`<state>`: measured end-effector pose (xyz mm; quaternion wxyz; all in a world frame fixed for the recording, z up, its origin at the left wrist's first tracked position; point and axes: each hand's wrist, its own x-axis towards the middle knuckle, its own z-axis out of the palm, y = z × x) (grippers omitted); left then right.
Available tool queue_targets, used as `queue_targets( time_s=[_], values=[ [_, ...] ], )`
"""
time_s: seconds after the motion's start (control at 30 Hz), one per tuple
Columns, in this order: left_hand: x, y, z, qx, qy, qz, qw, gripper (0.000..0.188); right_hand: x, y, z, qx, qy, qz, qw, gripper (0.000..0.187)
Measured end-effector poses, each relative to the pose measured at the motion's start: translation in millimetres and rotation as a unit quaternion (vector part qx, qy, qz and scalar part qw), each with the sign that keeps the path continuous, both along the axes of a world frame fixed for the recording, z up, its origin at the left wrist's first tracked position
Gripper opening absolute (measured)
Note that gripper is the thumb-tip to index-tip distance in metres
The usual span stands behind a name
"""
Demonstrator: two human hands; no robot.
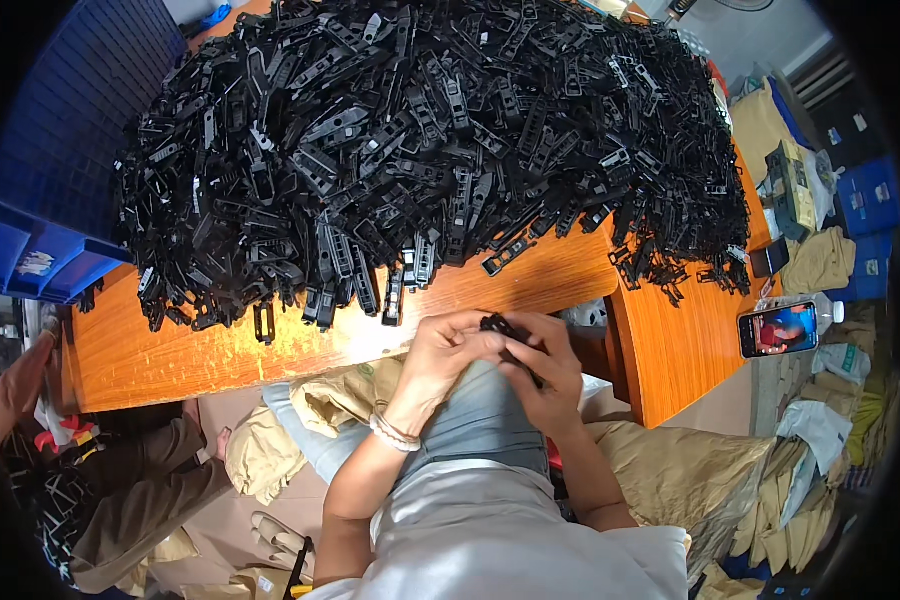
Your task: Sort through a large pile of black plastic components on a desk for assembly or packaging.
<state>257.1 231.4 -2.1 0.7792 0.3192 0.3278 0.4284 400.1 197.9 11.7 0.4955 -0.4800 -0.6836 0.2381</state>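
Pinching a small blk plastic part (pixel 511 331) over the lap, both hands meet just off the near table edge. L hand (pixel 446 352): thumb & fingertips pressed on the part's upper-L end. R hand (pixel 550 377): thumb & fingers closed round its lower-R length. Fingers cover the middle, so can't tell exact shape, or if it's 1 pc or 2. Pale bracelet (pixel 395 433) on L wrist.

White shirt (pixel 470 540) is cut off at the bottom; grey-blue trousers (pixel 478 420) partly hidden by forearms. Tan sacking (pixel 680 470) R of the lap, folds unclear. On the L, a co-worker's brown trouser leg (pixel 160 490) & an arm (pixel 20 385) at the dark rim; rest of that person out of view, what the arm does is hard to make out. Sandals (pixel 280 535) on floor, partly covered.

Next, the orange-brown wood table (pixel 195 355). One loose blk frame (pixel 264 324) lies near its front edge, by the big pile of blk parts (pixel 420 150); pcs overlap, can't count, top runs out of view. Phone (pixel 778 330) at table's R side, screen lit, content too small to read. Blue crate (pixel 45 245) L of pile, cut by the rim. Far R: blue bins (pixel 867 200), half hidden behind bags, dim.
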Motion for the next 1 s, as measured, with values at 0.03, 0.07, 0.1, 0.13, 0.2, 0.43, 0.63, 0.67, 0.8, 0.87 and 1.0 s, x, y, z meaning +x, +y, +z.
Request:
queue_targets(
  time_s=[0.03, 0.07, 0.1, 0.13, 0.2, 0.43, 0.63, 0.67, 0.8, 0.87, 1.0],
  values=[
    [3.0, 2.3, -4.8, 0.0, 0.0, 0.0, 1.0, 0.019, 4.1, -3.3, -7.9, 0.011, 0.011, -0.038, 0.999, 0.022],
    [6.6, 8.2, -9.2, 0.049, 0.079, 0.01, 0.996, 0.02, 8.0, -6.1, -12.2, 0.021, 0.022, -0.076, 0.997, 0.022],
    [10.6, 14.8, -11.4, 0.097, 0.158, 0.021, 0.982, 0.021, 11.4, -8.4, -13.1, 0.021, 0.022, -0.075, 0.997, 0.022],
    [16.7, 23.8, 0.0, 0.362, 0.381, 0.121, 0.842, 0.015, 14.6, -9.5, -11.4, -0.05, 0.103, -0.131, 0.985, 0.021],
    [26.0, 33.5, -4.7, 0.4, 0.479, 0.124, 0.771, 0.013, 20.5, -8.2, -14.9, -0.097, 0.198, -0.185, 0.958, 0.015],
    [21.8, 31.1, -12.4, 0.455, 0.488, 0.197, 0.719, 0.015, 29.2, 2.1, -23.3, -0.15, 0.268, -0.19, 0.933, 0.011],
    [7.5, 24.1, 11.3, 0.011, 0.151, -0.024, 0.988, 0.015, 22.7, 6.4, -19.9, -0.188, 0.277, -0.143, 0.932, 0.009],
    [8.0, 23.0, 9.3, 0.015, 0.154, -0.021, 0.988, 0.022, 21.2, 5.7, -18.8, -0.194, 0.272, -0.143, 0.932, 0.008],
    [5.1, 20.0, 4.4, 0.028, 0.194, -0.071, 0.978, 0.019, 16.0, 1.6, -16.5, -0.193, 0.248, -0.144, 0.938, 0.007],
    [8.0, 17.0, 7.9, 0.013, 0.17, -0.04, 0.984, 0.016, 17.1, -1.3, -19.9, -0.207, 0.251, -0.119, 0.938, 0.009],
    [13.4, 11.7, 9.3, 0.043, 0.149, -0.026, 0.988, 0.011, 8.6, 1.6, -16.4, -0.203, 0.294, -0.112, 0.927, 0.013]
  ],
)
